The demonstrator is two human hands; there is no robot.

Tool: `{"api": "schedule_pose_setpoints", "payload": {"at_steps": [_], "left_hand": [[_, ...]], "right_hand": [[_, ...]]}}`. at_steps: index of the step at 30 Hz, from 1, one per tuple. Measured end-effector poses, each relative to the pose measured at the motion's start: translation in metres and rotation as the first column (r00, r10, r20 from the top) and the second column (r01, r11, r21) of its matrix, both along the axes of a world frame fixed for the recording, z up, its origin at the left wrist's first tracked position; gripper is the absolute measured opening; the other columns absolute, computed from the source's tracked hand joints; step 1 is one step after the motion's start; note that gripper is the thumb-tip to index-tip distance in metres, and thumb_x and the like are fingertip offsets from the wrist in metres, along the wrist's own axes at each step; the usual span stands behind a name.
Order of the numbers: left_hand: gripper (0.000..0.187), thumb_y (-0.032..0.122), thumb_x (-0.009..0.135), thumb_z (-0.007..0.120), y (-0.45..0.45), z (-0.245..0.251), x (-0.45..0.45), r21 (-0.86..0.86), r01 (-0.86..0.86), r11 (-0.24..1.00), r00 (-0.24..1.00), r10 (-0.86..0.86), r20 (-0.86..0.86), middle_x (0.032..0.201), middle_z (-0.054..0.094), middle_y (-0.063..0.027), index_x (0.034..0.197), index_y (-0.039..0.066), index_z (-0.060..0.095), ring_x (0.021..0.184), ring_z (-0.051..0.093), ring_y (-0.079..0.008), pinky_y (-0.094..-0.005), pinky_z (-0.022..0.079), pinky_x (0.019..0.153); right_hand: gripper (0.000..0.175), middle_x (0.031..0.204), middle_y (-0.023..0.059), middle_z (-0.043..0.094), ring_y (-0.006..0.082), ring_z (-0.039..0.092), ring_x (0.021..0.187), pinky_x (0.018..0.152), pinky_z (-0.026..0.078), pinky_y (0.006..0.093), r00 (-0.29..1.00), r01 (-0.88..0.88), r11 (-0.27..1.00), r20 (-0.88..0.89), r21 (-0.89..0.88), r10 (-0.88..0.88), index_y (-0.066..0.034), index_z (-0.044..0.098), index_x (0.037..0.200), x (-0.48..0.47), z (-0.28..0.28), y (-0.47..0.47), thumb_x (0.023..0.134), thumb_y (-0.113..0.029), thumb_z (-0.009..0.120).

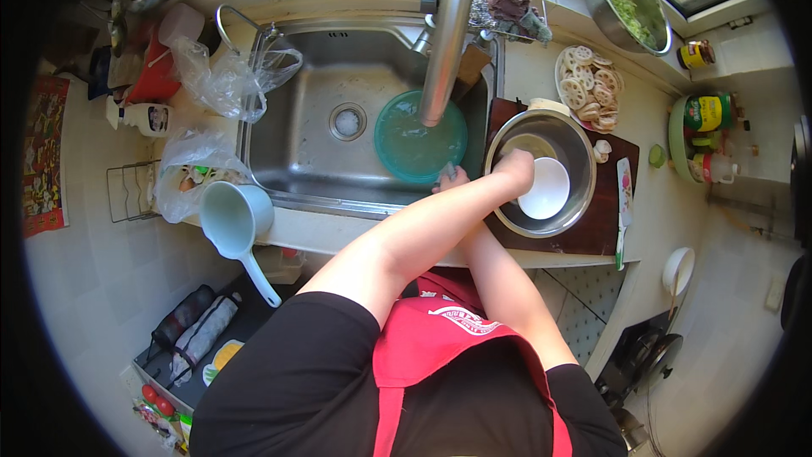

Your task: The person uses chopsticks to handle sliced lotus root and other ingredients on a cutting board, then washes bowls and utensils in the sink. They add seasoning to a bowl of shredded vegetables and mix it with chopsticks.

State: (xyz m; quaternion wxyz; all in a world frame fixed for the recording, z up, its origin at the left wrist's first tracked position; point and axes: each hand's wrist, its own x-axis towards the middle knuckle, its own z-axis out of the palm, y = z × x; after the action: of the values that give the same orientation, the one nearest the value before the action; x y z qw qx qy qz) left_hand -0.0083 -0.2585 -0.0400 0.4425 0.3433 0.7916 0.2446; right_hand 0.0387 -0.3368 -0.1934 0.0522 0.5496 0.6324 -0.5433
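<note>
My arms cross, the left over the right. My left hand (517, 170) reaches into a stainless steel bowl (582, 193), beside a small white bowl (547, 190) lying inside it. Its fingers are mostly hidden, so I cannot tell whether it grips anything. Under the left forearm, my right hand (451, 181) is at the near rim of a teal plastic basin (406, 146) in the sink. A small greyish thing (450, 171), too blurred to name, is between its fingers. Cloudy water appears to fill the basin. The steel bowl rests on a dark cutting board (571, 242).
The faucet (447, 44) hangs over the stainless sink (304, 95). Right of it are sliced lotus root (590, 86) on a plate, a knife (624, 197) and a steel basin of shredded greens (628, 9). A pale blue dipper (231, 216) and plastic bags (222, 76) sit left.
</note>
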Motion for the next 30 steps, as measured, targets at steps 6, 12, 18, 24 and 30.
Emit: {"api": "schedule_pose_setpoints", "payload": {"at_steps": [6,12,18,24,30], "left_hand": [[0.047,0.020,0.081,0.067,-0.054,0.050,0.013,0.604,0.063,0.794,0.929,0.175,-0.327,0.097,0.065,-0.0180,0.120,0.002,0.049,0.089,0.064,-0.0330,-0.0397,0.052,0.076],[0.025,0.000,0.083,0.056,-0.185,-0.013,-0.052,0.653,-0.452,0.607,0.765,0.641,-0.066,0.103,0.064,-0.0155,0.107,0.004,0.059,0.090,0.065,-0.0292,-0.0332,0.052,0.078],[0.057,0.018,0.077,0.062,-0.246,-0.141,-0.095,-0.216,-0.608,0.764,0.787,0.545,-0.288,0.109,0.059,-0.0304,0.124,-0.006,0.042,0.098,0.060,-0.0416,-0.0430,0.049,0.089],[0.041,0.008,0.082,0.061,-0.230,-0.191,-0.092,-0.377,-0.773,0.510,0.304,0.820,0.484,0.109,0.062,-0.0171,0.119,-0.003,0.051,0.091,0.065,-0.0299,-0.0401,0.056,0.071],[0.029,-0.001,0.082,0.054,-0.229,-0.201,-0.095,-0.333,-0.874,0.355,0.151,0.848,0.508,0.095,0.064,-0.0116,0.110,-0.001,0.057,0.072,0.066,-0.0255,-0.0330,0.056,0.056]], "right_hand": [[0.025,0.095,0.0186,0.060,0.0285,0.063,0.070,0.050,0.050,0.0359,0.956,0.290,0.947,0.091,-0.136,-0.280,0.0077,0.049,0.106,-0.025,-0.055,0.018,0.082,0.000,0.048],[0.040,0.111,0.0212,0.062,0.0302,0.062,0.102,0.087,0.047,0.0358,0.937,0.267,0.957,0.263,-0.114,-0.230,0.0078,0.056,0.113,-0.024,-0.081,0.023,0.079,-0.011,0.066],[0.045,0.099,0.0257,0.064,0.0335,0.066,0.089,0.075,0.052,0.0388,0.960,0.044,0.994,0.272,0.098,-0.070,0.0125,0.057,0.105,-0.035,-0.040,0.013,0.072,-0.017,0.068],[0.026,0.069,0.0103,0.061,0.0182,0.056,0.046,0.036,0.040,0.0314,0.990,0.138,0.987,0.044,-0.078,-0.135,0.0051,0.060,0.081,-0.044,0.009,0.005,0.076,-0.019,0.066],[0.024,0.067,0.0076,0.060,0.0150,0.053,0.045,0.036,0.038,0.0286,0.993,0.115,0.987,-0.006,-0.116,-0.116,0.0023,0.059,0.080,-0.056,0.034,-0.002,0.078,-0.021,0.066]]}}
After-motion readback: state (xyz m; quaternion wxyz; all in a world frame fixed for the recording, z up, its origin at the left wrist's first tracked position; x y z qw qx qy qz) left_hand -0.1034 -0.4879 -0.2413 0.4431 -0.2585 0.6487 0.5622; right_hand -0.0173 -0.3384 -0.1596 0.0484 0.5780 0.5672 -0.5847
